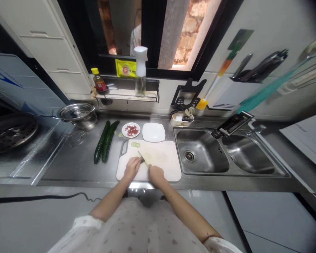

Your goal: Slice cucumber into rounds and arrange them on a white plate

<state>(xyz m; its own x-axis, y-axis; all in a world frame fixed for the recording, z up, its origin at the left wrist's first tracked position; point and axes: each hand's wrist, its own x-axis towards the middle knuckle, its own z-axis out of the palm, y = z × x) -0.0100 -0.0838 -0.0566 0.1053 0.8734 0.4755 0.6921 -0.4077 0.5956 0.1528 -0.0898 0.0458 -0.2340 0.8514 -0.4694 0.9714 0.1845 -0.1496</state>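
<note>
Our right hand (156, 174) is closed around the handle of a knife (146, 163), its blade angling away between our hands. Our left hand (132, 168) is half curled, fingertips on a small dark green piece (142, 160) beside the blade. Just beyond the left hand, pale green slices (135, 144) lie on the cutting board (171, 168). Two cucumbers (105, 142) rest left of our hands on the worktop (65, 158); farther ahead sit a plate of red bits (124, 130) and a white dish (153, 132).

- Lower centre: right hand (156, 175) grips knife (144, 161) over cutting board (169, 166)
- Left hand (133, 168), beside the blade, holds perhaps a cucumber piece (142, 160)
- Centre left: two cucumbers (102, 142)
</note>
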